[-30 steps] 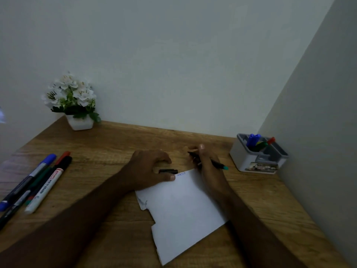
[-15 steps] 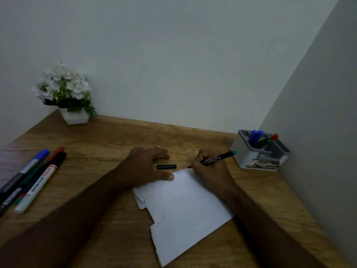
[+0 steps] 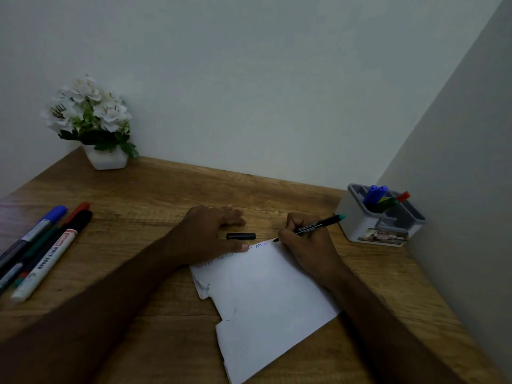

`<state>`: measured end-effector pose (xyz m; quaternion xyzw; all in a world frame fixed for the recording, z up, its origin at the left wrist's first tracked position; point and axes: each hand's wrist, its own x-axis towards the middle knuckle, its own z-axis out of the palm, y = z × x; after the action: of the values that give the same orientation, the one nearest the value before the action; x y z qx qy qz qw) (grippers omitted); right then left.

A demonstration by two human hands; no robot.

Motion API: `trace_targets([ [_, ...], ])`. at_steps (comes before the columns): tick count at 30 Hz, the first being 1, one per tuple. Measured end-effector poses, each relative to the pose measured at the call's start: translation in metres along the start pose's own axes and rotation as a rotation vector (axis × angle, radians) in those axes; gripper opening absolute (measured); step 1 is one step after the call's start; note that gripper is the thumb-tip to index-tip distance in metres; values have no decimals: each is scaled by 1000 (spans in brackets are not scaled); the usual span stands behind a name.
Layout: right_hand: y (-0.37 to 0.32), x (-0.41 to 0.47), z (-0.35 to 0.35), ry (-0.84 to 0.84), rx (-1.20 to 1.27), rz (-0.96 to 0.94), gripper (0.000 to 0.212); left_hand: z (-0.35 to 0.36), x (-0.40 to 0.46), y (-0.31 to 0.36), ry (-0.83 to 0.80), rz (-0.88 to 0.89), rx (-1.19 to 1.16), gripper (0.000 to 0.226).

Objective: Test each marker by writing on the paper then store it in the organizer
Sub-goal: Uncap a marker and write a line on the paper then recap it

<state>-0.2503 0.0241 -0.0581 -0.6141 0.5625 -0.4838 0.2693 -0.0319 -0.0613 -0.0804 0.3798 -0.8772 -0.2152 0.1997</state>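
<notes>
- A right hand (image 3: 307,245) pinches a black, teal-ended marker (image 3: 313,226) low on the barrel, fingers curled around it and tip down at the far corner of a torn white paper sheet (image 3: 266,300).
- The left hand (image 3: 206,234) lies flat with fingers spread, holding nothing, its thumb pressing the sheet's far edge to the wooden worktop (image 3: 155,195).
- The marker's black cap (image 3: 241,236) lies between the two hands, just beyond the paper.
- The marker looks light, stiff and smooth; a grip near the tip suits writing, mid-barrel for carrying.
- The paper is thin and limp, already torn, and likely to slide unless pinned.
- A white organizer (image 3: 357,217), just beyond the right hand, holds blue, green and red markers.
- More capped markers (image 3: 41,250) wait well out past the left hand.
</notes>
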Motion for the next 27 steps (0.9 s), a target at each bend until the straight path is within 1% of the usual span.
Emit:
trace_targets([
  [4, 0, 1, 1, 10, -20, -7, 26, -1, 0, 0, -15, -9, -7, 91],
  [8, 0, 1, 1, 12, -26, -10, 32, -1, -1, 2, -15, -15, -15, 92],
  [13, 1, 1, 2, 2, -47, -18, 29, -1, -1, 2, -18, -14, -17, 91],
  [17, 2, 1, 3, 1, -63, -30, 34, -2, -1, 3, -23, -17, -17, 92],
  [24, 4, 4, 5, 32, -65, -10, 32, -2, -1, 4, -10, -14, -14, 92],
  [27, 4, 3, 4, 37, -61, -20, 36, -2, -1, 3, -7, -7, -19, 92],
])
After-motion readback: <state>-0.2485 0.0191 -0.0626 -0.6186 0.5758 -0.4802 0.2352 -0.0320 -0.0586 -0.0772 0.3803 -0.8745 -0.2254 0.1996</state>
